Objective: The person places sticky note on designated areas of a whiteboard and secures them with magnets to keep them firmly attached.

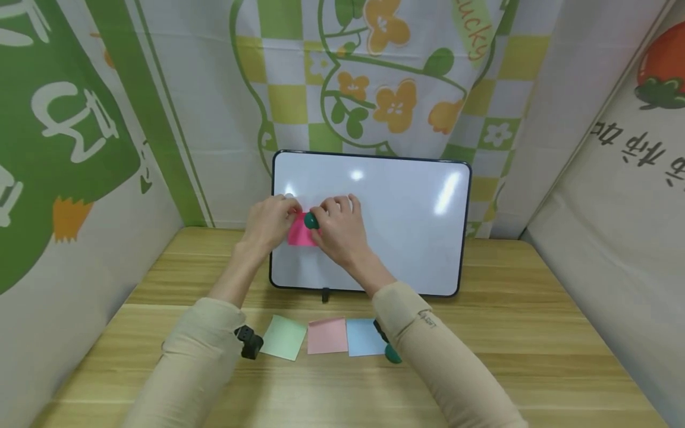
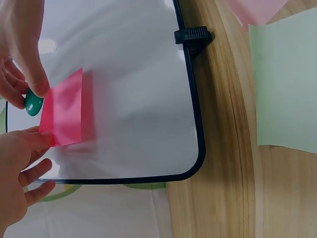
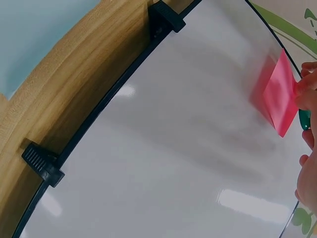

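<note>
Right hand (image 1: pixel 342 229): we are seeing its fingers curling round a green round magnet (image 1: pixel 311 221), pinching it against the top edge of a bright pink sticky note (image 1: pixel 301 233).
Left hand (image 1: pixel 272 221): its fingertips are pinching the note's upper left corner and holding it to the board.
Pink note: we are finding it on the left half of a whiteboard (image 1: pixel 407 226), lower edge lifting slightly off the surface in the left wrist view.
Whiteboard: it is standing tilted back against a patterned cloth backdrop (image 1: pixel 374 77), with black clip feet (image 1: pixel 324 294) resting on a wooden table (image 1: pixel 535 333).
Table front: we are noting three notes lying in a row, pale green (image 1: pixel 283 337), pale pink (image 1: pixel 327 334), pale blue (image 1: pixel 364 337), edges touching or nearly so.
Near right sleeve: another green magnet (image 1: pixel 393 354) is sitting just beside the blue note.
</note>
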Tool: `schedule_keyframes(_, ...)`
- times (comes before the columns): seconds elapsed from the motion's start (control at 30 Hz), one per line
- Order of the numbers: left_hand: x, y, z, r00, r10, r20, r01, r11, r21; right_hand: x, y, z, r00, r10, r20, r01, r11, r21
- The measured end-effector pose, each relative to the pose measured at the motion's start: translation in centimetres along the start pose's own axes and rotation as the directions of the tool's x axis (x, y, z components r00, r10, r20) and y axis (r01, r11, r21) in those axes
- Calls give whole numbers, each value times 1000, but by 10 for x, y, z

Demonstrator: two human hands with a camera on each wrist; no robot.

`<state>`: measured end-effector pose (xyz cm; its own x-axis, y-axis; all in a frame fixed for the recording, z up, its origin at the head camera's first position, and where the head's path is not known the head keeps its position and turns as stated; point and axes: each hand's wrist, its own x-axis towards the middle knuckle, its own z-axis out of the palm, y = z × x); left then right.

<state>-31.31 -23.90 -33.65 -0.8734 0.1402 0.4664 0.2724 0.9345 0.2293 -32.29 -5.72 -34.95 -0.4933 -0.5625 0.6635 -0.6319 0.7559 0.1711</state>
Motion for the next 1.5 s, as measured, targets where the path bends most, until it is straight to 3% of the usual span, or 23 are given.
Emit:
schedule_keyframes(0.37, -2, -2, 0, 1000, 8, -1, -8, 1000, -5, 2, -1, 8, 1000, 5, 30, -5, 1000, 2)
schedule_keyframes(0.73, -3, -5, 2, 1000, -3, -7, 3, 1000, -10, 3, -1, 15, 998, 1, 68, 3, 998, -58)
schedule_keyframes(1.5, -1, -8, 7, 999, -14, -29, 14, 1000, -11, 11, -2, 25, 999, 0, 35, 1, 999, -40)
